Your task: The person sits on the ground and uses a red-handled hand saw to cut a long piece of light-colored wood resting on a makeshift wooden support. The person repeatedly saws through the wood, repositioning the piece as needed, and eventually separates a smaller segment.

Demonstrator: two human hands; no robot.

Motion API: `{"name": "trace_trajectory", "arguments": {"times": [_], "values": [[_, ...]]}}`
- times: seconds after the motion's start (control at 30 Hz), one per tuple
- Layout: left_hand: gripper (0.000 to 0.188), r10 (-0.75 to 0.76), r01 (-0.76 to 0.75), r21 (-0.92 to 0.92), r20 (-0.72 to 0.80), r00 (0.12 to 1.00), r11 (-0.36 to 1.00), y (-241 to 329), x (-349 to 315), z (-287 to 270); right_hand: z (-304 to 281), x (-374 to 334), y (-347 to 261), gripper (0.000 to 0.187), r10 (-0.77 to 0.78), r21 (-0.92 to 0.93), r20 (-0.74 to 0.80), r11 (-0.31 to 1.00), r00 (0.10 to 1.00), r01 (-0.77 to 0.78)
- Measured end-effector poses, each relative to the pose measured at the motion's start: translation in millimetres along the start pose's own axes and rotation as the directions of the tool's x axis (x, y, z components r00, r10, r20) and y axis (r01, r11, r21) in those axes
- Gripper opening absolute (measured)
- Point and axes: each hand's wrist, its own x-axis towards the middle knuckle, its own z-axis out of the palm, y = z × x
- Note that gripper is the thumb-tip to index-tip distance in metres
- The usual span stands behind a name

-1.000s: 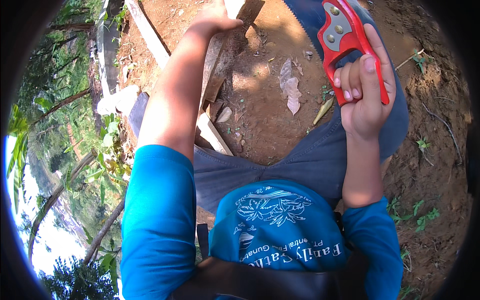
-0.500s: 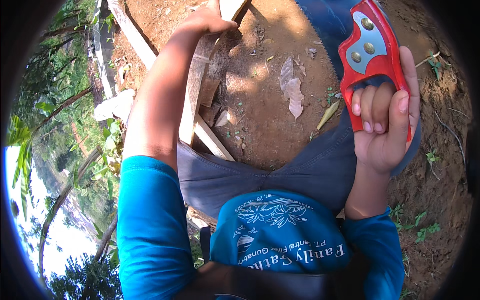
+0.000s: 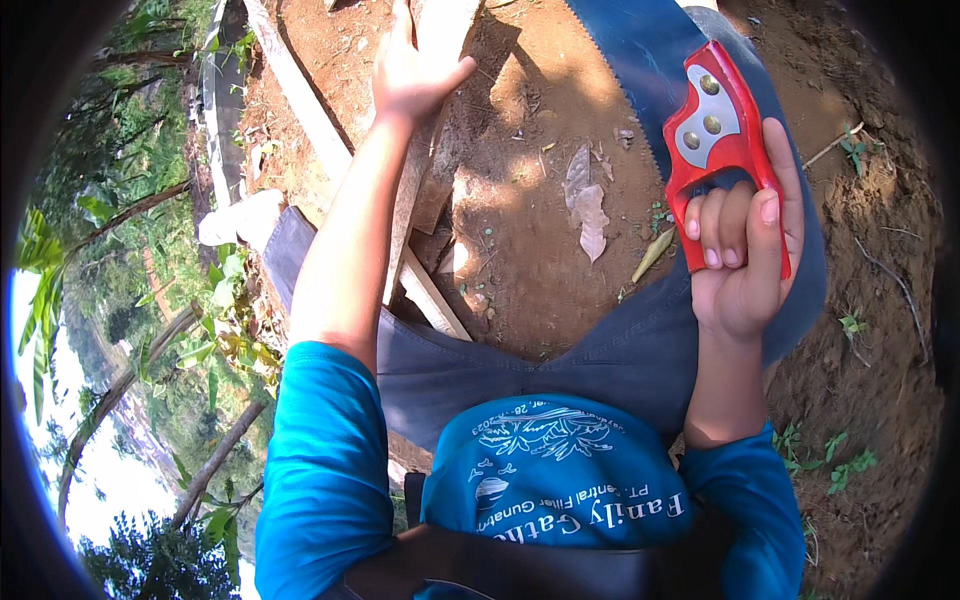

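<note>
My right hand (image 3: 742,250) is closed round the red handle (image 3: 740,150) of a hand saw, its fingers through the grip opening. The saw's dark blue toothed blade (image 3: 625,60) points away from me, its teeth on the left side, and its far end runs out of the picture. My left hand (image 3: 418,82) is stretched out with the thumb spread, lying against a wooden plank (image 3: 446,32). The fingertips come close to the upper rim of the view. Nothing shows between its fingers. My left forearm covers part of the timber.
A second long piece of wood (image 3: 300,95) crosses under the plank and comes out near my left thigh (image 3: 435,365). Brown dirt ground holds dry leaves (image 3: 588,215) and a yellowish leaf (image 3: 653,255). Green plants and thin trunks (image 3: 130,385) stand on the left.
My left hand has gone from bent over the plank to stretched out along it, lower in the view. The saw and my right hand have shifted slightly left and toward me.
</note>
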Motion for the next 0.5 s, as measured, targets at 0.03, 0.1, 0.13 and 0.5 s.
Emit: {"name": "trace_trajectory", "arguments": {"times": [0.03, 0.1, 0.13, 0.5], "values": [[0.112, -0.008, 0.008, -0.026, 0.018, 1.0, 1.0, 1, 3, -2, 0, 1, -2, 0.05, -0.017, 0.015, -0.005, 1.0, 1.0, 0.017], [0.116, -0.027, 0.031, -0.078, 0.061, 0.998, 0.996, 12, 6, -5, -3, 1, -3, 0.05, -0.042, 0.046, -0.021, 0.998, 0.999, 0.043], [0.078, 0.078, -0.071, 0.084, -0.075, 0.994, 0.994, 25, 3, -6, -4, 1, -5, 0.05, -0.041, 0.064, -0.025, 0.997, 0.999, 0.043], [0.094, -0.658, 0.415, -0.589, -0.285, 0.697, 0.694, 29, -49, -54, -2, 7, -11, 0.048, -0.015, 0.047, -0.162, 0.999, 0.987, 0.023]]}}
